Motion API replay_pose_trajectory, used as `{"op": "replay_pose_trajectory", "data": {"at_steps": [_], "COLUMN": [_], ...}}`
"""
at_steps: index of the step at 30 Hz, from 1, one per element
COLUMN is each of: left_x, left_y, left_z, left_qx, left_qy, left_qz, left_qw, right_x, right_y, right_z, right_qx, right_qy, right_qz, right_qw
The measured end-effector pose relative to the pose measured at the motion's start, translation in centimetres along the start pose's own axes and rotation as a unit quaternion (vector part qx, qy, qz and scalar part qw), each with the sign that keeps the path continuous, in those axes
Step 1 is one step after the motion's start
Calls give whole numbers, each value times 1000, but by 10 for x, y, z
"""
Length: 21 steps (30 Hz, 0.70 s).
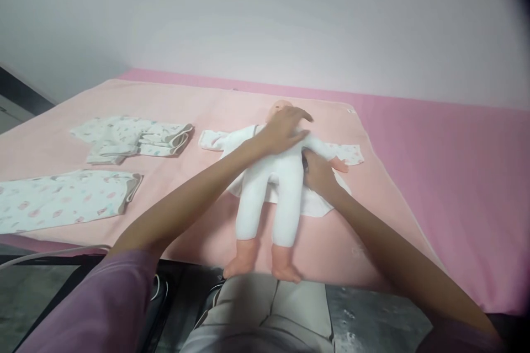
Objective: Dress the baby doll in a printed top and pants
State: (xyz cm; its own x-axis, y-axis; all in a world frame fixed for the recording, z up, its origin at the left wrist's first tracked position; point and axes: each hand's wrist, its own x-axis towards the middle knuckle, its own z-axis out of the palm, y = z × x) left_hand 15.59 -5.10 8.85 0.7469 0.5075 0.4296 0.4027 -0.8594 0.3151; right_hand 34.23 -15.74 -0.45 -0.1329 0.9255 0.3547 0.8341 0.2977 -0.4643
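A baby doll with a white body and bare pinkish feet lies on its back, feet toward me. Beneath it is a spread white baby shirt, its patterned sleeves reaching out on both sides. My left hand crosses the doll's upper chest below the head, fingers stretched out and thumb apart. It partly covers the face and neck. At the doll's side, under its arm on the right, is my right hand. Its fingertips are hidden against or under the torso, so their grip does not show.
Folded patterned baby clothes lie to the left, with another patterned garment nearer me. A peach blanket covers part of the pink table surface. A white wall stands behind. A pale cable runs along the front left edge.
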Motion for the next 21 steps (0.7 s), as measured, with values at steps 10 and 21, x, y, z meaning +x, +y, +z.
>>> {"op": "replay_pose_trajectory", "data": {"at_steps": [10, 21], "left_x": [57, 18], "left_y": [22, 14], "left_z": [48, 12], "left_qx": [-9, -21], "left_qy": [-140, 27], "left_qz": [-37, -39], "left_qw": [989, 999], "right_x": [16, 36], "right_y": [1, 28], "right_z": [-13, -47], "right_qx": [-79, -70], "right_qy": [-65, -112], "right_qz": [82, 175], "right_qw": [991, 976]}}
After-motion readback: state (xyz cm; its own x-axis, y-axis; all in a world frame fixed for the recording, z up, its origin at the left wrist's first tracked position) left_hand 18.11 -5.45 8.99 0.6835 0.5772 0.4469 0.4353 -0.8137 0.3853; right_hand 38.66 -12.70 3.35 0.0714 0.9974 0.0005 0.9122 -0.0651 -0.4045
